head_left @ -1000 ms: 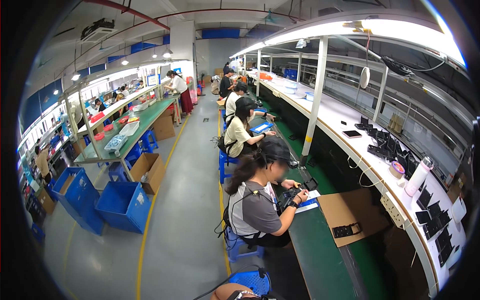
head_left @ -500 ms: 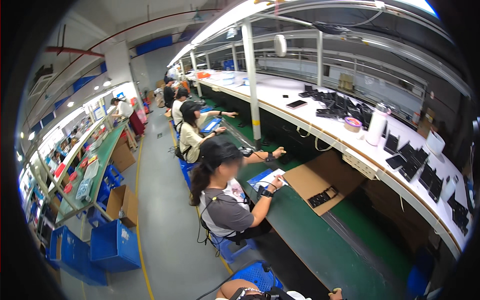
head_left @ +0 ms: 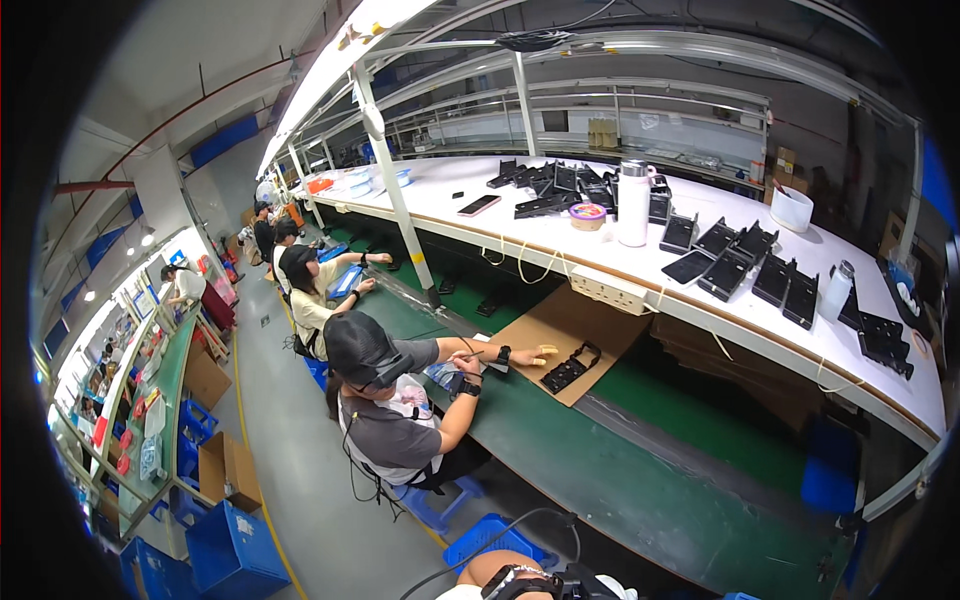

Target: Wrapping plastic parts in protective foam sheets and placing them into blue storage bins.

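Neither of my hands shows; only a bit of bare arm (head_left: pixel 512 562) with black strapped gear (head_left: pixel 540 583) comes in at the lower edge. Beside it is a blue plastic stool (head_left: pixel 490 540). The green bench top (head_left: pixel 590 470) stretches ahead to the right. On it, a cardboard sheet (head_left: pixel 570 325) carries a black plastic frame part (head_left: pixel 568 372). A seated co-worker (head_left: pixel 385 400) in a dark cap reaches toward that part with one hand (head_left: pixel 538 355), which has yellow finger covers. The co-worker's other hand (head_left: pixel 466 366) stays close to the chest, by a thin cable or tool.
A white shelf (head_left: pixel 450 205) above the bench holds piled black parts (head_left: pixel 560 185), a phone (head_left: pixel 479 205), a tape roll (head_left: pixel 587 215) and a white bottle (head_left: pixel 633 205). A metal post (head_left: pixel 392 185) stands at its edge. Blue bins (head_left: pixel 235 550) sit left of the aisle (head_left: pixel 300 470).
My view has swung right. A hand with a yellow finger cover, seen at the lower edge before, is out of sight. The co-worker's reaching hand has come over the cardboard, nearer the black part.
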Action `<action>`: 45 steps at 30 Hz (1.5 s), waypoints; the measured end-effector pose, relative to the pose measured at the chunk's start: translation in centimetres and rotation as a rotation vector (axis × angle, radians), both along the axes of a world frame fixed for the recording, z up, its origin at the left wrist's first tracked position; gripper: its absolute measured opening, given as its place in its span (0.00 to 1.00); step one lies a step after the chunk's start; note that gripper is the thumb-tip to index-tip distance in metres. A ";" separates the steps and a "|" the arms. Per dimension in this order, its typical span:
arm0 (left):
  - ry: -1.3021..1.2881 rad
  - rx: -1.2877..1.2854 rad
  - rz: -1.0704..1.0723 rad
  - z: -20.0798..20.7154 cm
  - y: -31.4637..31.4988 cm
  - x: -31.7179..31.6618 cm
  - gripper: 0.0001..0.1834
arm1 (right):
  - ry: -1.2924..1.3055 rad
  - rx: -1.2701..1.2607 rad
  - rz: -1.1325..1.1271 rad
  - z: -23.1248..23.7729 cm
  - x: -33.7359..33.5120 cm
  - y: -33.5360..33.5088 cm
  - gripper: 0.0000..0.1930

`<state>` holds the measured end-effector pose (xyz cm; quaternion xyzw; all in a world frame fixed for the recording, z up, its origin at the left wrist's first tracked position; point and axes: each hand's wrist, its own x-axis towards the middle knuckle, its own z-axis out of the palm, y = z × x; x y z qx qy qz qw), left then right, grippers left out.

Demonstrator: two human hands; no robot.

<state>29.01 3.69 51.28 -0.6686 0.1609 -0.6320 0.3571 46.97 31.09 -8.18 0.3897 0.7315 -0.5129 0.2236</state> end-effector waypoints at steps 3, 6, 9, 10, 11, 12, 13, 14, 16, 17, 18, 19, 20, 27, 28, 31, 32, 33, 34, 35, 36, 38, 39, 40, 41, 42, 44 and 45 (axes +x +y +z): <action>0.013 0.008 -0.085 -0.1 1.4 1.4 0.24 | -0.007 0.015 0.016 0.2 1.0 0.5 0.30; -0.015 -0.092 -0.159 0.5 2.7 2.7 0.24 | -0.022 0.031 0.040 0.5 2.1 0.6 0.29; 0.060 0.244 -0.251 2.0 5.6 3.6 0.23 | -0.036 0.054 0.064 0.9 3.4 1.3 0.28; 0.091 0.238 -0.187 2.2 5.8 3.6 0.23 | -0.039 0.063 0.073 1.1 3.7 1.6 0.27; 0.123 0.232 -0.122 2.3 6.0 3.8 0.23 | -0.042 0.072 0.082 1.3 4.0 2.0 0.27; 0.120 0.234 -0.126 2.1 6.1 3.9 0.23 | -0.046 0.080 0.089 1.5 4.1 2.2 0.27; 0.073 0.211 -0.083 1.9 6.2 4.0 0.21 | -0.050 0.089 0.097 1.8 4.2 2.5 0.26; 0.027 0.186 -0.044 1.6 6.3 4.4 0.20 | -0.053 0.095 0.102 1.8 4.6 2.7 0.26; -0.063 0.135 0.033 1.0 6.5 5.3 0.17 | -0.057 0.109 0.109 2.0 5.2 3.0 0.26; -0.106 0.110 0.071 0.6 6.6 5.8 0.16 | -0.058 0.116 0.112 2.1 5.4 3.3 0.25; -0.149 0.084 0.107 0.1 6.6 6.4 0.14 | -0.059 0.123 0.114 2.2 5.7 3.6 0.25; -0.192 0.057 0.142 -0.4 6.7 7.1 0.13 | -0.060 0.131 0.114 2.3 6.0 3.9 0.25; -0.235 0.032 0.187 -1.2 6.7 7.7 0.11 | -0.063 0.139 0.124 2.9 5.8 4.2 0.25; -0.381 -0.869 0.021 -8.3 12.3 8.2 0.11 | -0.103 0.192 0.100 4.0 10.8 8.3 0.23; -0.389 -1.036 -0.020 -8.7 12.9 8.8 0.11 | -0.115 0.186 0.081 4.3 11.8 7.9 0.23; -0.370 -1.717 0.341 -10.5 13.5 9.8 0.12 | -0.144 0.173 -0.004 4.6 15.4 6.5 0.22; -0.358 -1.810 0.321 -12.0 13.9 10.2 0.11 | -0.152 0.172 -0.022 5.1 16.1 6.1 0.22; -0.285 -1.986 0.286 -13.5 14.6 10.4 0.12 | -0.168 0.161 -0.063 5.1 17.7 5.9 0.22; -0.211 -2.087 0.262 -15.2 15.2 10.7 0.12 | -0.184 0.149 -0.105 5.0 19.2 5.6 0.22; -0.144 -2.186 0.228 -17.0 15.1 10.8 0.12 | -0.190 0.148 -0.146 5.2 20.1 5.4 0.22; -0.069 -2.284 0.196 -18.3 15.1 10.9 0.12 | -0.197 0.145 -0.189 5.3 20.9 5.0 0.22; 0.035 -2.325 0.157 -19.0 15.9 11.1 0.12 | -0.217 0.130 -0.299 5.8 22.7 4.1 0.22; 0.073 -2.363 0.150 -19.2 16.6 11.2 0.12 | -0.230 0.117 -0.362 5.8 23.8 3.2 0.22; 0.115 -2.410 0.139 -19.6 17.6 11.2 0.12 | -0.246 0.098 -0.429 6.1 24.9 2.3 0.22; 0.168 -2.413 0.121 -19.3 18.7 11.4 0.12 | -0.267 0.072 -0.503 6.3 26.3 0.8 0.22; 0.229 -2.421 0.097 -18.9 20.1 11.6 0.12 | -0.291 0.037 -0.583 6.5 27.8 -1.3 0.21; 0.326 -2.420 0.080 -18.8 22.4 12.0 0.12 | -0.353 -0.067 -0.742 7.5 30.7 -7.8 0.21; 0.377 -2.354 0.080 -19.0 23.7 12.1 0.12 | -0.386 -0.132 -0.818 8.3 31.6 -11.9 0.21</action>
